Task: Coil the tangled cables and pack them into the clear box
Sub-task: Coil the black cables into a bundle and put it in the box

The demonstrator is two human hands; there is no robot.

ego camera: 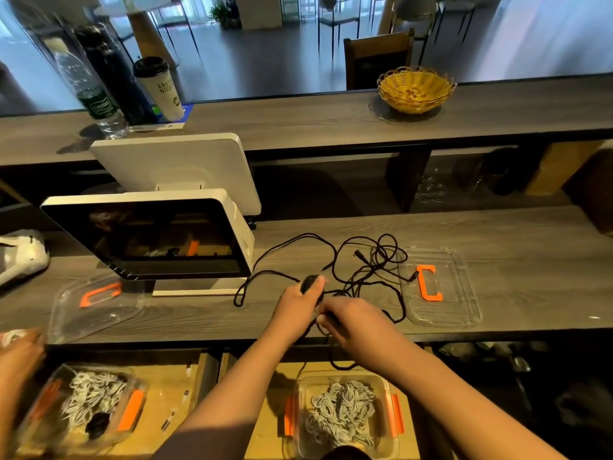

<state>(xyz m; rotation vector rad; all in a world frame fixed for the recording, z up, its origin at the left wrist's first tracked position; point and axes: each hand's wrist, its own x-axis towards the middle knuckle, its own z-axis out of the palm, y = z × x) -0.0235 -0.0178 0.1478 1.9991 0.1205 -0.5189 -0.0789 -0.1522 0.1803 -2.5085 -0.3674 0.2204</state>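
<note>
- Grey wood-grain worktop carries a tangled black cable, its loops sprawling mostly left to right.
- Left hand grips a small wound coil of that cable.
- Right hand pinches a strand beside it.
- Clear box below the worktop edge holds grey coils; its lid lies right of the tangle.

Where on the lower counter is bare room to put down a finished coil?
Bare wood lies between the left lid and the black cable, in front of the monitor, and right of the right lid. The middle is crowded with cable loops and both hands.
</note>
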